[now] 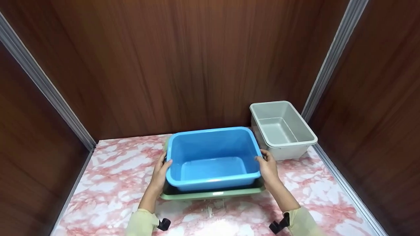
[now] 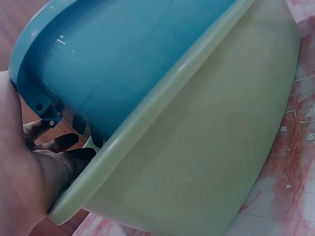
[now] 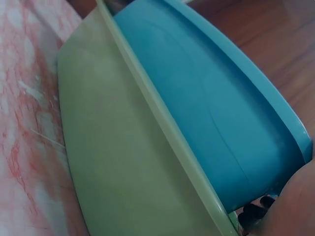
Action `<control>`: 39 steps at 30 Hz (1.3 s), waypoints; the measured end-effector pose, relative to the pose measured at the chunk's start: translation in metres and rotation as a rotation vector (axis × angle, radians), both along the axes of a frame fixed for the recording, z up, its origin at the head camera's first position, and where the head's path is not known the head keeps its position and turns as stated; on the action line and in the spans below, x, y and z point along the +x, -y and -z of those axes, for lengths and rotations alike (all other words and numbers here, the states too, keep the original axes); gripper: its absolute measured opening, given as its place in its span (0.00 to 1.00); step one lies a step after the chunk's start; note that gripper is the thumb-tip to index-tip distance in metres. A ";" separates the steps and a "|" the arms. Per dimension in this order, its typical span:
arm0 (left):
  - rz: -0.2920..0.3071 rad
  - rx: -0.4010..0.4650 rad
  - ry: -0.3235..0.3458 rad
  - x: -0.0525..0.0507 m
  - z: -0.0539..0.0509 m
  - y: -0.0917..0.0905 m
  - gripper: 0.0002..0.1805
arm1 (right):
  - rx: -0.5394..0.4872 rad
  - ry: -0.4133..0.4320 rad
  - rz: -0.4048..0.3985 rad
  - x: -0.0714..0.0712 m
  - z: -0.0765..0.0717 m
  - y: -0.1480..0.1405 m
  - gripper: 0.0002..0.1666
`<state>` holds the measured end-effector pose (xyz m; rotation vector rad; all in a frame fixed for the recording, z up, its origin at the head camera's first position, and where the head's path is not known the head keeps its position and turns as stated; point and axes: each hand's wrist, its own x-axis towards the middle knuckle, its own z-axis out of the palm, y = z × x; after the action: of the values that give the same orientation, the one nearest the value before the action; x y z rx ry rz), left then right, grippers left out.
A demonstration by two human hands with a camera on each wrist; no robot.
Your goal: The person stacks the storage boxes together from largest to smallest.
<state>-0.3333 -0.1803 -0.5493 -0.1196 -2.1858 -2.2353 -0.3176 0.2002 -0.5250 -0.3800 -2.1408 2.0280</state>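
Between wood-grained walls [image 1: 197, 72], over a red-marbled tabletop [image 1: 121, 177], left and right fingers [image 1: 167, 164] [image 1: 260, 159] apparently grip a blue tub [image 1: 213, 167].

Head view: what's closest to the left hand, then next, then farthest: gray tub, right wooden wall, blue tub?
1. Blue tub: its left end is in the left hand.
2. Gray tub: right of the blue tub.
3. Right wooden wall: beyond the gray tub.

The inner tub [image 1: 212, 167] is blue, the outer tub [image 1: 213, 195] green, the tabletop [image 1: 113, 186] red-marbled white.
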 end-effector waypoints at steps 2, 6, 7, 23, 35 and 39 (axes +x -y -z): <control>-0.010 0.003 0.002 0.001 0.002 0.001 0.31 | 0.011 -0.017 -0.006 0.003 0.001 -0.002 0.24; -0.023 0.010 -0.007 0.002 0.003 0.003 0.30 | 0.059 -0.054 -0.050 0.007 0.001 -0.006 0.25; -0.020 0.010 -0.013 0.001 0.003 0.003 0.30 | 0.072 -0.068 -0.061 0.007 0.001 -0.007 0.25; -0.021 0.005 -0.038 -0.001 0.002 -0.001 0.26 | 0.363 -0.257 -0.088 0.017 0.002 -0.050 0.18; -0.046 0.024 -0.074 0.001 0.004 -0.002 0.25 | 0.718 -0.341 0.060 0.008 0.022 -0.082 0.21; -0.052 0.006 -0.072 0.001 0.003 -0.003 0.24 | 0.823 -0.483 0.149 0.005 0.029 -0.090 0.20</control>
<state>-0.3322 -0.1777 -0.5526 -0.1386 -2.1208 -2.1751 -0.3123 0.2897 -0.5536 0.0703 -2.2789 0.8892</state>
